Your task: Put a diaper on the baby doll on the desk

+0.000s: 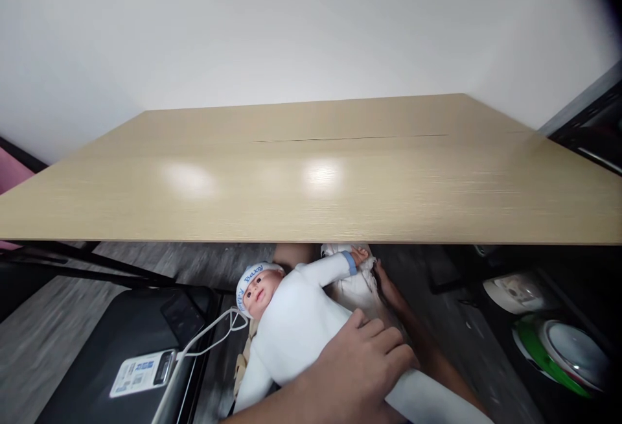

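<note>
A baby doll (291, 320) in a white suit and a white cap with blue letters lies across my lap, just below the table's near edge, head to the left. My left hand (362, 362) presses on the doll's belly with its fingers curled into the white suit. My right hand (389, 289) reaches in from the lower right under the doll. Its fingers lie against a bunched white cloth (357, 284) beside the doll's raised hand with the blue cuff. Most of that hand is hidden.
A light wooden table (311, 177) fills the middle of the view, with a white wall behind it. A black case (121, 340) with a white label and a white cable lies on the floor at the left. Round dishes, one green-rimmed (558, 353), sit at the lower right.
</note>
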`<state>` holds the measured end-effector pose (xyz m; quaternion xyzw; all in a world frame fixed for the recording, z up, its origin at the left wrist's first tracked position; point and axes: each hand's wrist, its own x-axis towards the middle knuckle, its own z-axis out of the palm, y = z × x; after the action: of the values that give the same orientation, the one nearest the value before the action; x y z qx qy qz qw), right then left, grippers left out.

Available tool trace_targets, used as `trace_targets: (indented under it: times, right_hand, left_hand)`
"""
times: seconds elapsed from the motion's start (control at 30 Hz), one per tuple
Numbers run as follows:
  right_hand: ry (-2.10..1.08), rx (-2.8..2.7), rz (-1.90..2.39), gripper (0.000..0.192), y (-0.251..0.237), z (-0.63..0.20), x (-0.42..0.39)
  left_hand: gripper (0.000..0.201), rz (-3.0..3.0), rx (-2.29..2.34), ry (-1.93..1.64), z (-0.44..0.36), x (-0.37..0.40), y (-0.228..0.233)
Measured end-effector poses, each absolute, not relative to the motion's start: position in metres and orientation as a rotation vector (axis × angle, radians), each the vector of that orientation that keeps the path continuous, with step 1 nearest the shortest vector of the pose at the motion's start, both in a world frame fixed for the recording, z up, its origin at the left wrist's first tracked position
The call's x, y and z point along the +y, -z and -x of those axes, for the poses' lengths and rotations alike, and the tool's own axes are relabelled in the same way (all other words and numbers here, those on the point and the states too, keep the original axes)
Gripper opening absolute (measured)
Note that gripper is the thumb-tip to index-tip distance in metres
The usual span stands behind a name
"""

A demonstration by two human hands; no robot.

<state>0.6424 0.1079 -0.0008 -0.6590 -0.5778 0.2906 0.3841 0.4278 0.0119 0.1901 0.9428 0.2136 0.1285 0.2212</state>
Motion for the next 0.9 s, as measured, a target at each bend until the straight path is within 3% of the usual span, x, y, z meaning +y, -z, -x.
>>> trace_targets:
  times: [0.1, 0.17, 0.37, 0.47, 0.57, 0.73, 0.83, 0.9]
  right_hand:
    - [-0.717, -1.384, 1.710, 0.078, -0.009, -0.658, 0.093]
    - [-0.655, -1.343, 1.691, 0.082, -0.030, -0.666, 0.084]
    - [-0.486, -1.750, 1.296, 0.039, -0.147, -0.654, 0.066]
    - [-0.556, -2.176, 1.055, 0.050, -0.183, -0.623, 0.075]
    - [-0.530, -2.493, 0.990, 0.057, -0.191, -0.580, 0.092]
    - [-0.498, -2.674, 0.988, 0.025, -0.192, -0.523, 0.102]
    - [-0.530, -2.556, 0.991, 0.038, -0.203, -0.518, 0.084]
    - [-0.633, -2.321, 1.012, 0.051, -0.215, -0.527, 0.064]
  left_hand:
    - [0.046, -2.618, 0.600, -0.319, -0.428, 0.010, -0.197]
    - [0.041, -2.632, 0.620, -0.304, -0.428, 0.008, -0.202]
    - [0.041, -2.687, 0.572, -0.267, -0.424, 0.003, -0.203]
    - [0.037, -2.738, 0.570, -0.283, -0.424, -0.004, -0.194]
    - [0.027, -2.837, 0.561, -0.382, -0.426, -0.012, -0.183]
    - [0.016, -2.984, 0.676, -0.575, -0.426, -0.029, -0.190]
    - [0.011, -3.041, 0.737, -0.547, -0.408, -0.050, -0.212]
    - [0.025, -3.039, 0.794, -0.484, -0.387, -0.069, -0.227]
